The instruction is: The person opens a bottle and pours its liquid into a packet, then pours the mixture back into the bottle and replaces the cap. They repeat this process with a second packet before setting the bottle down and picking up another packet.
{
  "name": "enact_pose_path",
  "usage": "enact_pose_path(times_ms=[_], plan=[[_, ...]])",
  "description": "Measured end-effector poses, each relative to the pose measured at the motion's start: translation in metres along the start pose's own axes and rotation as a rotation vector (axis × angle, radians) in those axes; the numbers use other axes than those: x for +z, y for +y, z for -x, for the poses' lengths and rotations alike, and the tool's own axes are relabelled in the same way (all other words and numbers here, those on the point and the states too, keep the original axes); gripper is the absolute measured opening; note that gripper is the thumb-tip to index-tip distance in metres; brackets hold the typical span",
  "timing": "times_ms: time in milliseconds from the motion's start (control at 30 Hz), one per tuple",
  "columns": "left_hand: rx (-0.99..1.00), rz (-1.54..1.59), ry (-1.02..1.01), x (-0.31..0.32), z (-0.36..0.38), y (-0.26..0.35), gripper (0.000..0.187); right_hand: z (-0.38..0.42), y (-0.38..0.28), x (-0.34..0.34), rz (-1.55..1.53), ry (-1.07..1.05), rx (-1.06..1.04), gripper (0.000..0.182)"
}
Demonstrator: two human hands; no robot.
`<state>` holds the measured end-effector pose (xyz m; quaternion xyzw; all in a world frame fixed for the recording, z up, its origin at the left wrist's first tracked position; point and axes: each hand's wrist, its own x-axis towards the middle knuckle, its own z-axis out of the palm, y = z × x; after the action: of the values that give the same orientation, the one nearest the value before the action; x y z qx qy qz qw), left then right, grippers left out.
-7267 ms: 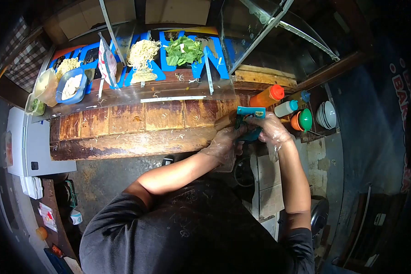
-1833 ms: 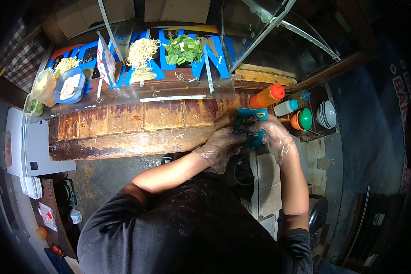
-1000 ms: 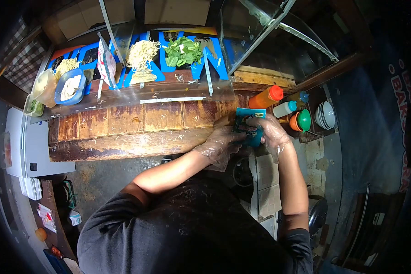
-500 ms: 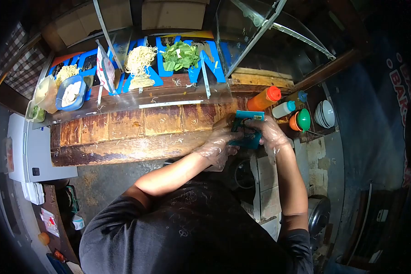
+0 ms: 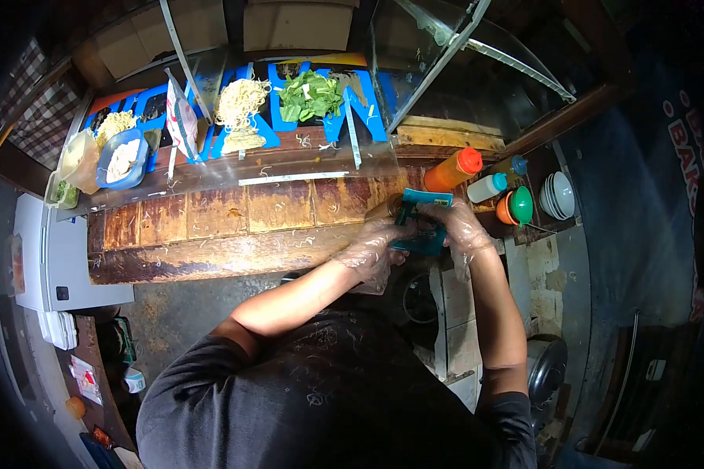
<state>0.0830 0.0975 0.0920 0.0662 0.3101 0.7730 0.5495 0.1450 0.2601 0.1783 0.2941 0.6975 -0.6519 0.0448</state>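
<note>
I hold a teal packet (image 5: 426,197) with a small pale printed label near its top, over the front edge of the wooden counter. Clear plastic gloves cover both hands. My left hand (image 5: 377,245) is closed on the packet's left side, and my right hand (image 5: 465,228) grips the right side. The fingers of both hands meet across the packet's middle and hide much of its print. Whether the packet is torn cannot be made out. Just beyond the right hand stand an orange squeeze bottle (image 5: 450,172) and a white bottle with a blue cap (image 5: 486,187).
Noodles (image 5: 242,105) and leafy greens (image 5: 309,96) lie on the display shelf behind glass. A blue tub (image 5: 123,160) sits at its left end. To the right are green and orange containers (image 5: 515,205) and stacked white bowls (image 5: 556,195). Noodle scraps dot the wooden counter (image 5: 227,215).
The packet's upper part has bent slightly and its label has tilted as the fingers shift on it. Both arms stay nearly in place.
</note>
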Motion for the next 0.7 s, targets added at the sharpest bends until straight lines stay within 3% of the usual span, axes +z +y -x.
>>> enact_pose_path(times_ms=[267, 467, 700], plan=[[0.14, 0.022, 0.025, 0.005, -0.006, 0.0, 0.035, 0.011, -0.018, 0.009, -0.006, -0.009, 0.019, 0.023], [0.019, 0.035, 0.055, -0.002, -0.009, -0.003, 0.036, 0.009, -0.018, 0.009, 0.015, 0.015, 0.034, 0.022], [0.098, 0.038, 0.06, 0.008, -0.004, 0.004, 0.035, 0.007, -0.019, 0.006, 0.059, 0.0, 0.064, 0.023]])
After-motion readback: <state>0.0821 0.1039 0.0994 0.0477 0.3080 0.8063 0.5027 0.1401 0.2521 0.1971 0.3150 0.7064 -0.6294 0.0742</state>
